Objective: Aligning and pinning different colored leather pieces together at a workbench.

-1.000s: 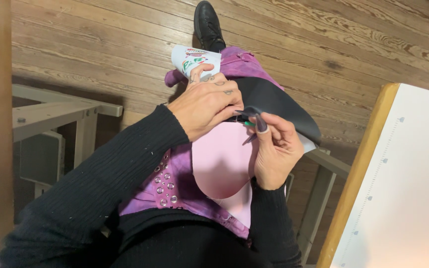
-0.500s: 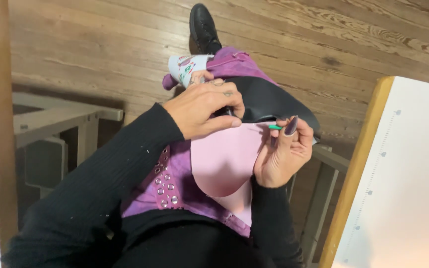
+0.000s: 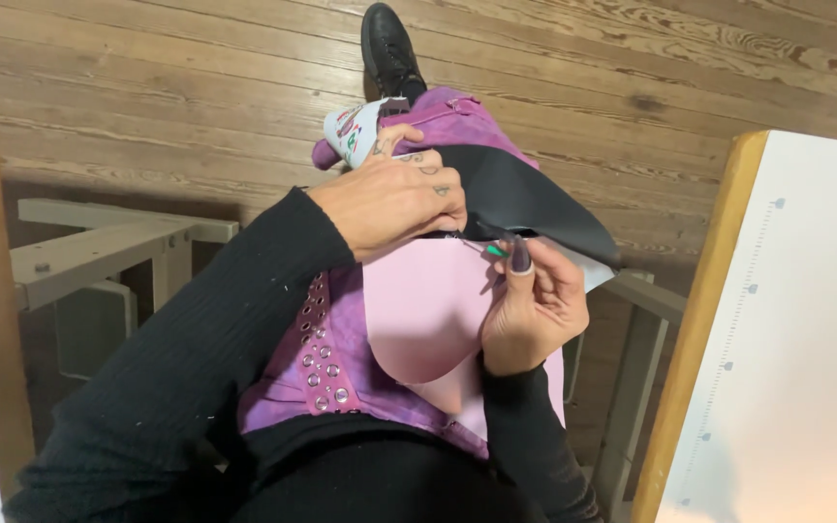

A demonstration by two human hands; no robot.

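Note:
My left hand (image 3: 394,199) presses down on the seam where a black sheet (image 3: 515,199) meets a pale pink sheet (image 3: 428,310), both lying on my lap. Its fingers curl over the edge and hide what lies under them. My right hand (image 3: 530,305) pinches a small green-tipped pin (image 3: 496,250) between thumb and forefinger at that same edge. Under the sheets lies purple studded fabric (image 3: 326,353). A white printed piece (image 3: 353,131) pokes out just beyond my left hand.
A white board with a wooden edge (image 3: 704,320) stands to the right. A pale metal table frame (image 3: 99,247) is on the left. My black shoe (image 3: 387,44) rests on the wooden plank floor (image 3: 147,87).
My right hand has drawn back slightly from under my left hand, and the green pin tip now shows between its fingers. My left hand has stayed on the seam.

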